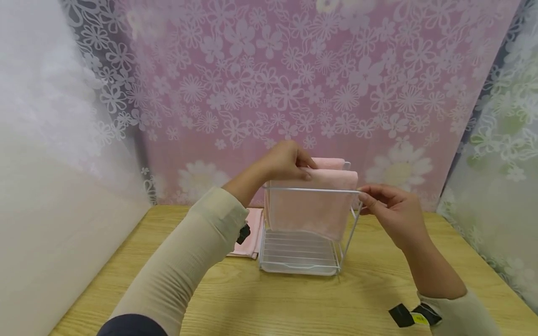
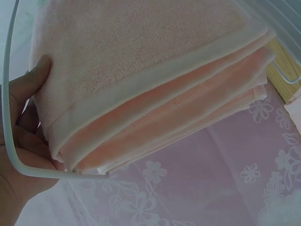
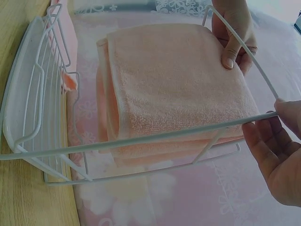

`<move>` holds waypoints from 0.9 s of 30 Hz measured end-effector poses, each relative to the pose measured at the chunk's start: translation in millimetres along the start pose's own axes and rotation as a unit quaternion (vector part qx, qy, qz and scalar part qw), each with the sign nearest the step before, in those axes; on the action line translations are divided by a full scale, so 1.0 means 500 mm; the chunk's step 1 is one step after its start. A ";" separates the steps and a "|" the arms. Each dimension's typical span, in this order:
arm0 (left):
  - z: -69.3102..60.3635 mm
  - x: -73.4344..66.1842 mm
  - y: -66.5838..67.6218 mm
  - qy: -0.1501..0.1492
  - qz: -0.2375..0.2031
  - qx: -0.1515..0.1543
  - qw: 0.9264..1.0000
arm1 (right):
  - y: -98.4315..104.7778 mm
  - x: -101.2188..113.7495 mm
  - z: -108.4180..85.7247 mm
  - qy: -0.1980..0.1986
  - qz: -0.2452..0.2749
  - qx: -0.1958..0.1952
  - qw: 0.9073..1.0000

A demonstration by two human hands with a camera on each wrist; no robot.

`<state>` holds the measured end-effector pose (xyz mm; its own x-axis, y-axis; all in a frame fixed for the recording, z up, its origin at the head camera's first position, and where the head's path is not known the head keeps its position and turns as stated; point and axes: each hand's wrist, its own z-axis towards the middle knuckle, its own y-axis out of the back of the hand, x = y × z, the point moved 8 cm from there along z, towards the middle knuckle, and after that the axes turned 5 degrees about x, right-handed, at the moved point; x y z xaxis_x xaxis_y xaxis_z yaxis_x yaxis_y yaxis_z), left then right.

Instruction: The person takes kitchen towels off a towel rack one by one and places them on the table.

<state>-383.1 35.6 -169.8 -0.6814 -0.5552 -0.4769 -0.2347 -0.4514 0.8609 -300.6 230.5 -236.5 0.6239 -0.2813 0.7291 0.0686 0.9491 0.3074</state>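
Observation:
A folded pink towel point(image 1: 313, 205) hangs over or within the upper part of a white wire rack point(image 1: 311, 190), above its base. My left hand point(image 1: 287, 161) pinches the towel's upper left part, thumb on the near face in the left wrist view point(image 2: 155, 84). At the rack's upper right corner my right hand point(image 1: 392, 214) grips the white wire between thumb and fingers. A second pink towel point(image 1: 329, 163) shows behind the first. In the right wrist view the towel point(image 3: 174, 80) lies between the rack's wires, its folded layers loose at the lower end.
Another folded pink towel point(image 1: 252, 233) lies on the wooden table point(image 1: 227, 298), left of the rack. A white tray point(image 1: 298, 268) forms the rack's base. Floral sheets stand behind and at both sides.

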 end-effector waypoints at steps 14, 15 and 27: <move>-0.015 -0.031 0.043 -0.021 -0.028 -0.005 0.999 | 0.000 -0.001 -0.002 0.006 0.021 -0.014 1.000; -0.017 -0.033 0.045 -0.023 -0.029 -0.002 0.999 | 0.000 0.000 -0.002 0.005 0.013 -0.015 1.000; -0.043 -0.049 0.061 -0.047 -0.057 0.006 0.997 | 0.000 0.001 -0.004 -0.010 -0.010 -0.028 1.000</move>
<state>-358.6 20.4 -135.7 -0.7118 -0.4329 -0.5531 -0.3219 -0.4988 0.8047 -298.6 230.4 -237.4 0.6060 -0.3027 0.7356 0.1245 0.9494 0.2882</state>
